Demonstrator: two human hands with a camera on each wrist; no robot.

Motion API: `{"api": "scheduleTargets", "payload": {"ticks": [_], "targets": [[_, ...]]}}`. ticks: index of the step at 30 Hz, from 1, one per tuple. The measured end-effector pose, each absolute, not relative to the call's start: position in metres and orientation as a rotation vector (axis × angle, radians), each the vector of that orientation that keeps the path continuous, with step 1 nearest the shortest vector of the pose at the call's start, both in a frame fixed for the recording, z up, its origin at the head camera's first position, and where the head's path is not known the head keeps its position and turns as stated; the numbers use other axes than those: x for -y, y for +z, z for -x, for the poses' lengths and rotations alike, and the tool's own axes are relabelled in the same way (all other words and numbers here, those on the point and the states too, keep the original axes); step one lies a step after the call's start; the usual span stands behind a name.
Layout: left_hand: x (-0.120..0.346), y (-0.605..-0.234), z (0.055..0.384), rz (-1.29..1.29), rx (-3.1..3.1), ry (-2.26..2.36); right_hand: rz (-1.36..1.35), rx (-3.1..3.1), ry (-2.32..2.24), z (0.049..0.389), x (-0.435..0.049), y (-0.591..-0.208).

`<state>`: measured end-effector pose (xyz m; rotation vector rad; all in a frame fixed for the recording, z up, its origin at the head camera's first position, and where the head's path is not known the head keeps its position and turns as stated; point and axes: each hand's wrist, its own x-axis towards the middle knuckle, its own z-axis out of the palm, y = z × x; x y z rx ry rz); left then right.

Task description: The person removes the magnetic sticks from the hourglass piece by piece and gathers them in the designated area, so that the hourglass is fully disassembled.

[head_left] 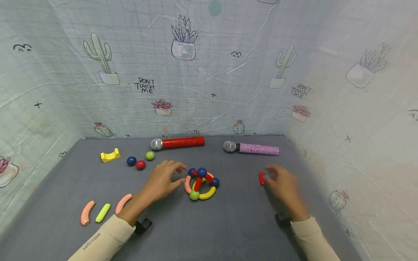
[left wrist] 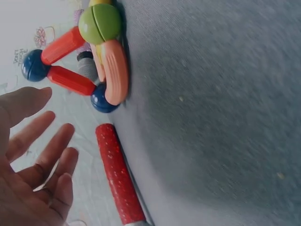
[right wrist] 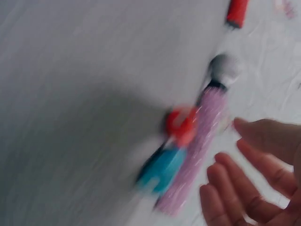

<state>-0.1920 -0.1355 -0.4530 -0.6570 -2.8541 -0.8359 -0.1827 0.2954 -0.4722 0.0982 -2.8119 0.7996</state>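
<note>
Beside a small magnetic-stick frame [head_left: 197, 183], my left hand [head_left: 161, 181] hovers with relaxed fingers and holds nothing. The frame joins red straight sticks, curved yellow and pink sticks, blue balls and a green ball [left wrist: 100, 23]; one blue ball [head_left: 201, 172] forms its peak. In the left wrist view, the thumb is near that top ball. On the right, my right hand [head_left: 283, 185] is at a red stick piece [head_left: 262, 178] and a teal piece [right wrist: 162, 169]. Both look blurred in the right wrist view, with the loosely bent fingers apart from them.
A red glitter microphone [head_left: 183, 142] and a pink one [head_left: 258, 149] lie along the back. To the left are a yellow block [head_left: 110, 155], blue [head_left: 131, 161], red [head_left: 140, 165] and green [head_left: 150, 156] balls, pink curved sticks [head_left: 87, 213] and a lime stick [head_left: 103, 213]. Printed cloth hangs behind.
</note>
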Motion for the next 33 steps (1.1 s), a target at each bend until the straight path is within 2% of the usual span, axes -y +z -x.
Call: {"api": "scheduleTargets", "payload": {"ticks": [8, 17, 24, 33], "targets": [[0.115, -0.446, 0.194, 0.789, 2.752, -0.858, -0.382, 2.682, 1.063, 0.185, -0.221, -0.462], [0.096, -0.446, 0.201, 0.928, 2.716, -0.746, -0.575, 2.767, 1.340, 0.189, -0.155, -0.467], [0.089, -0.449, 0.204, 0.952, 2.715, -0.680, -0.603, 2.707, 1.315, 0.195, -0.131, -0.477], [0.087, -0.448, 0.209, 0.987, 2.705, -0.642, -0.549, 2.706, 1.312, 0.198, -0.126, -0.482]]}}
